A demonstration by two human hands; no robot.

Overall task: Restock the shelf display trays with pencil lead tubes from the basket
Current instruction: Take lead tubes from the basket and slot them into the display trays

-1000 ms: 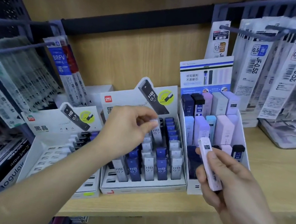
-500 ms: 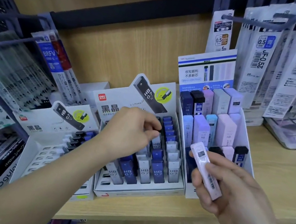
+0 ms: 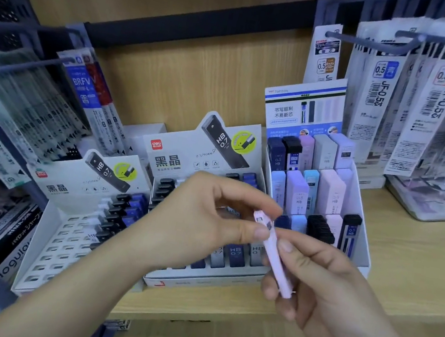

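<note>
Two hands meet in mid-air in front of the shelf, both on one slim, flat-sided pale pink lead tube (image 3: 278,260) of smooth plastic. The left hand (image 3: 201,223) pinches its upper, labelled end between thumb and forefinger, the other fingers loosely curled. The right hand (image 3: 322,286) has its fingers wrapped round the lower half, with the thumb (image 3: 287,247) lying along the tube's face. The tube's long axis slants from upper left down to lower right, the labelled end uppermost and towards the shelf. It hangs before the gap between the middle tray (image 3: 197,283) and the right tray (image 3: 361,242), touching neither. Both trays are white card. The middle one holds grey and dark blue tubes marked HB 0.7 in sloping rows. The right one is a stepped box of upright pastel tubes in lilac, pink and light blue, with some black-capped ones. A left tray (image 3: 52,243) of the same card shows rows of small slots and a few dark tubes at the back. All three stand on a light wood-grain shelf (image 3: 417,272) with a matching back panel (image 3: 185,81). Glossy refill packs (image 3: 444,101) hang from metal hooks at the upper right.
</note>
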